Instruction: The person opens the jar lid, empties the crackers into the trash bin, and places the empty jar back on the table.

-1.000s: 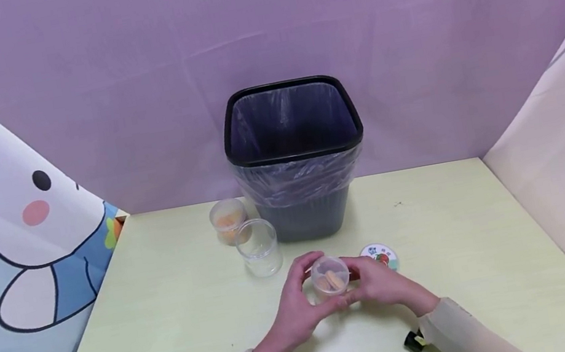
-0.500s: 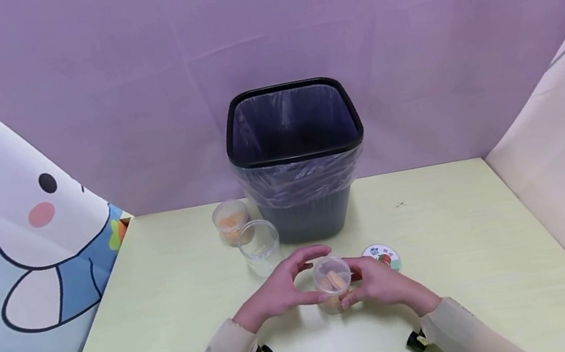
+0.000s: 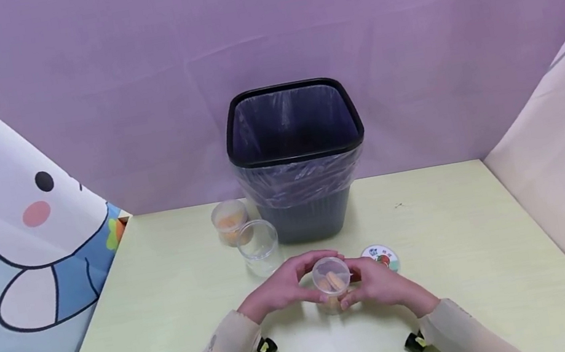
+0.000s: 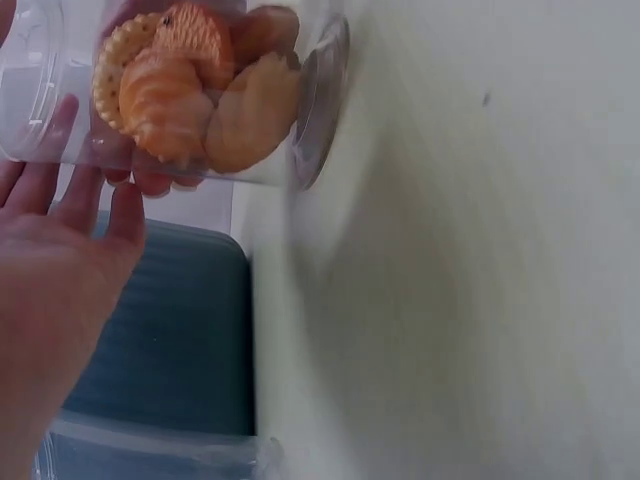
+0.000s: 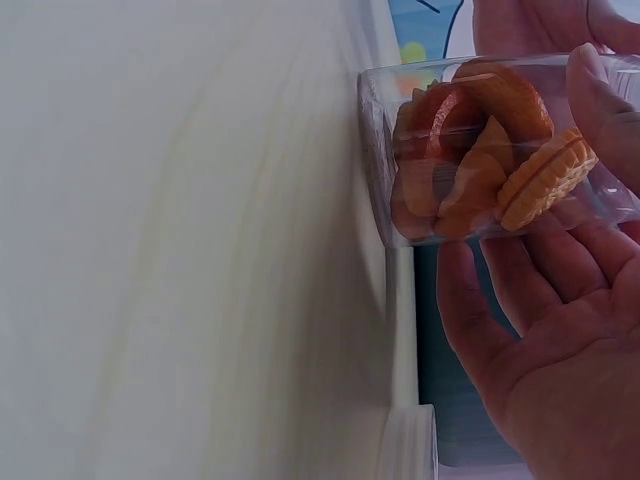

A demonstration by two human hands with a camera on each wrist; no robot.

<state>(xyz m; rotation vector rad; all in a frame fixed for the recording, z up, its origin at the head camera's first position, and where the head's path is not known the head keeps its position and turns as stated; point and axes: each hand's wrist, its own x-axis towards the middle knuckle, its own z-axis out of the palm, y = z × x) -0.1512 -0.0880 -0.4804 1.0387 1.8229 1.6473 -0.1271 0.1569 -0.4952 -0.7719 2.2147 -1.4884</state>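
Note:
A clear plastic jar stands upright near the middle of the table, between both hands. Inside it are small orange-brown pieces shaped like pastries and a ridged biscuit. My left hand curves round the jar's left and far side, its thumb against the near wall. From the right, my right hand grips the jar between thumb and fingers. A round printed lid lies beyond the right hand, which partly covers it. Whether a see-through cover lies over the jar's mouth I cannot tell.
Behind the hands a dark, bag-lined waste bin stands against the purple backdrop. To its left are a clear jar and another jar with orange pieces. The pale table has printed cloths at both sides.
My left hand moved away from the jar to the left, its fingers spreading, then came back round it. The right hand keeps its grip. The jar stays in about the same place.

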